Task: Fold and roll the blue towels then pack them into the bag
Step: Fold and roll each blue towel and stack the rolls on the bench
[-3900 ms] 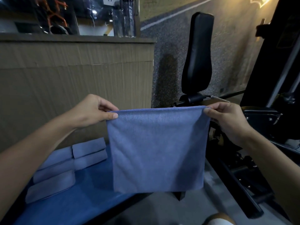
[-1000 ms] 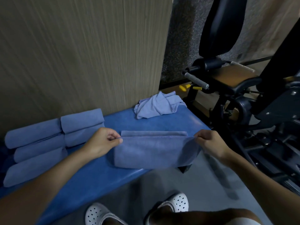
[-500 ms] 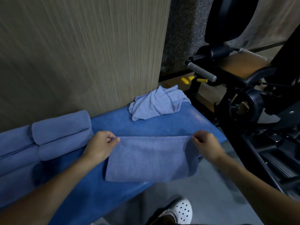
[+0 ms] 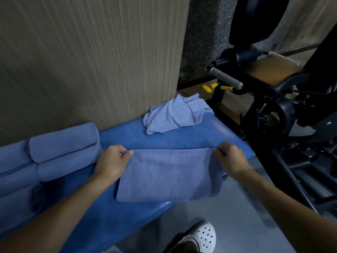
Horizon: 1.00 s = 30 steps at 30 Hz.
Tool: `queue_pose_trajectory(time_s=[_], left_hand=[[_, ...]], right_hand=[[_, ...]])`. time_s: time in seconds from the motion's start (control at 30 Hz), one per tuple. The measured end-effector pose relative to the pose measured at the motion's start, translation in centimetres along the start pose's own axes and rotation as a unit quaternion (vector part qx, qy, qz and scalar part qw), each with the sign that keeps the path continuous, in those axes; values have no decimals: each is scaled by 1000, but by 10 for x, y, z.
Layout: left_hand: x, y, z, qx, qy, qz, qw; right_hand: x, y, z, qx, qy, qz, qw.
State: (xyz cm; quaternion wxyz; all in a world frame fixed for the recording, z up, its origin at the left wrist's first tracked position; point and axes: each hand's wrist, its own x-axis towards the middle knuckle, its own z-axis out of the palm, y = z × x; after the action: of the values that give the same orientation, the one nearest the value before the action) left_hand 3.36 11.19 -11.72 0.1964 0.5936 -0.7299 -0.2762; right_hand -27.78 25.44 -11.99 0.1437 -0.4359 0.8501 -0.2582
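Fingers (image 4: 123, 153) of the left hand (image 4: 111, 162) are curled and pinch the far left corner of a folded blue towel (image 4: 169, 175), with the thumb lying on top of the cloth. The right hand (image 4: 230, 157) grips the far right corner the same way, so the top edge runs straight between the two hands. The towel lies flat as a wide rectangle on a blue padded surface (image 4: 182, 140). Its long sides run left to right, and its near right corner reaches just past the front edge of the padding. Both bare forearms come in from the lower corners. Just beside the left hand, several rolled towels (image 4: 63, 141) of the same blue are stacked along the left end of the surface, lying lengthwise, one roll resting on those below. Further back, near the far right end of the padding, a crumpled towel (image 4: 175, 115) sits in a loose heap, well apart from the flat one. A wood-grain panel (image 4: 91, 61) stands upright behind the surface. To the right stands a black exercise machine (image 4: 284, 114), with a grey ribbed handle (image 4: 225, 78) pointing this way and a yellow knob (image 4: 207, 88) low beside it. Below the front edge, a white perforated clog (image 4: 202, 236) rests on the grey floor (image 4: 240, 212).
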Motion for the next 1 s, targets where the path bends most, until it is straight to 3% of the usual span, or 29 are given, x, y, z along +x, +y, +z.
queue_pose_trajectory(time_s=[0.4, 0.47, 0.57, 0.67, 0.77, 1.0], left_hand=[[1, 1, 11, 19, 9, -1, 1000], [-8, 1, 12, 34, 57, 43, 997], [-34, 2, 16, 92, 115, 212, 966], [-48, 2, 31, 190, 10, 315, 930], [-49, -7, 42, 265, -81, 296, 914], [-35, -15, 37, 291, -100, 229, 923]], right_hand=[[4, 0, 12, -47, 19, 14, 999], [-3, -6, 12, -34, 60, 23, 997], [-28, -15, 20, -141, 158, -101, 972], [-60, -33, 47, -183, 46, -223, 956], [-71, -42, 68, -210, -71, -211, 952], [-42, -56, 70, -244, -108, -222, 938]])
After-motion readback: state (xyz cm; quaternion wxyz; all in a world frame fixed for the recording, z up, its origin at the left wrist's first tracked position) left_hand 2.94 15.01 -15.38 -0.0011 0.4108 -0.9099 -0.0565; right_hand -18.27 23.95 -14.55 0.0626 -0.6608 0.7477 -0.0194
